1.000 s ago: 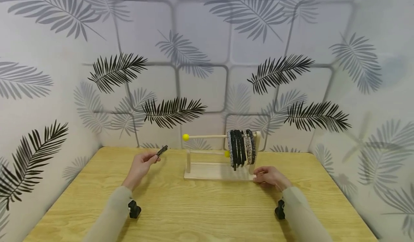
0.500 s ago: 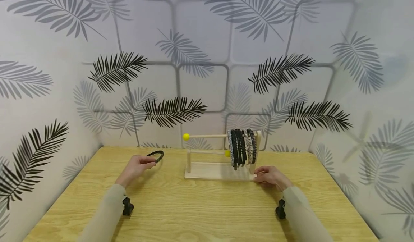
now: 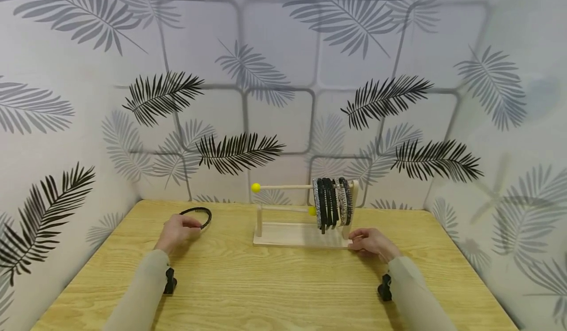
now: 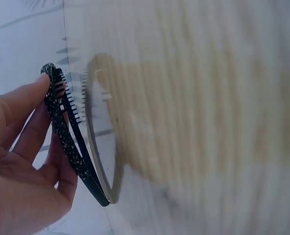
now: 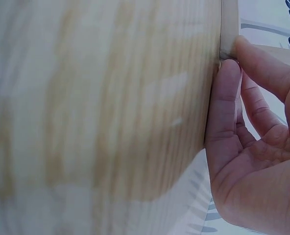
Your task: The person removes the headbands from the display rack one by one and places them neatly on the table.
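Observation:
My left hand (image 3: 176, 231) pinches a black headband (image 4: 65, 134) between thumb and fingers, at the left of the table. The band has comb teeth inside and a speckled, glittery outer face; one tip meets its own reflection on the glossy tabletop in the left wrist view. At the right, my right hand (image 3: 372, 241) grips the end of the pale wooden base of a headband stand (image 3: 283, 237). In the right wrist view, thumb and forefinger (image 5: 226, 85) close on that wooden edge. Several black and silver headbands (image 3: 330, 203) hang toward the right of the stand's upper rod.
A yellow ball (image 3: 255, 187) caps the left end of the upper rod, and a second yellow ball (image 3: 312, 211) caps the lower one. The light wood table (image 3: 283, 282) ends at a leaf-patterned wall (image 3: 283, 124) behind and on both sides.
My left hand has moved left and lower with the headband, which has turned from edge-on to show its curved loop. The right hand and the stand have stayed put.

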`<action>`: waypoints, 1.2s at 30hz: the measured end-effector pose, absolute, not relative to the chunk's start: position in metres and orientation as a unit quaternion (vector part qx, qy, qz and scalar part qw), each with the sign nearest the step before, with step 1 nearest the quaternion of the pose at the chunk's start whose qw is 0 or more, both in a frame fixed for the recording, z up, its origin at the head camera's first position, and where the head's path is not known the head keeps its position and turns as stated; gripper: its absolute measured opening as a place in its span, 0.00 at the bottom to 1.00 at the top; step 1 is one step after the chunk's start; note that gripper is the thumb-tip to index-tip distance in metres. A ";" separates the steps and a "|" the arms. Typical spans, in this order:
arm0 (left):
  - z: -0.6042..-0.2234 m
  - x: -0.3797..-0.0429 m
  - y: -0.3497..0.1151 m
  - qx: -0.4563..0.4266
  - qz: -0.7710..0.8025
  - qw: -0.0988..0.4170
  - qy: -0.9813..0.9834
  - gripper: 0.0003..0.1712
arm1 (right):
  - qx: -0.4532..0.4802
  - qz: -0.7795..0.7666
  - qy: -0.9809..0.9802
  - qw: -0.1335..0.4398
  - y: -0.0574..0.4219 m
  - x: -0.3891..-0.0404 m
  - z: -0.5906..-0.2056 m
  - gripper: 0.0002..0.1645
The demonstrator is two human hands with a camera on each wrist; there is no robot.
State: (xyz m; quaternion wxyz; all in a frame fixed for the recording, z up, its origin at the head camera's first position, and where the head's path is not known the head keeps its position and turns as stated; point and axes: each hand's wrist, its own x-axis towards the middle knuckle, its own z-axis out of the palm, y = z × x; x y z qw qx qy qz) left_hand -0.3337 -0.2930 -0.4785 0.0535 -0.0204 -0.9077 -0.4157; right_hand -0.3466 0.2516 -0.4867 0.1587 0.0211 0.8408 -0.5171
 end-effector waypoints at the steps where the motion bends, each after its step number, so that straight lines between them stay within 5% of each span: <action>1: -0.478 -0.334 -0.295 -0.011 -0.414 0.056 -0.909 0.11 | 0.022 -0.515 0.842 0.160 0.252 -0.346 -0.487 0.22; 36: -0.489 -0.334 -0.372 0.010 -0.400 0.084 -0.912 0.10 | 0.018 -0.523 0.839 0.152 0.252 -0.345 -0.489 0.22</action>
